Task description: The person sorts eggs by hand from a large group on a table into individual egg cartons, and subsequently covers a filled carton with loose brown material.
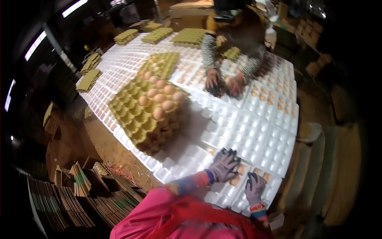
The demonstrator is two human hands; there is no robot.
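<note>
My left hand (224, 166), in a grey glove with dark fingertips, lies palm down over the white moulded egg tray (217, 198) at the near edge of the table. Its fingers are spread, and what is under them is hidden. Close to its right side are brown eggs (235, 181) in the tray's hollows. My right hand (255, 189), gloved alike, is over the same area with its fingers curled down; whatever they hold cannot be made out. An egg (266, 177) shows just beyond it. A tall stack of yellowish pulp egg trays (133, 113) stands to the left, several eggs on top.
Opposite, another person's hands (225, 84) reach over the white trays. Piles of pulp trays (190, 36) line the table's far and left edges. Flattened cardboard boxes (59, 201) are stacked at lower left. Long brown boards or cartons (338, 175) stand along the right side.
</note>
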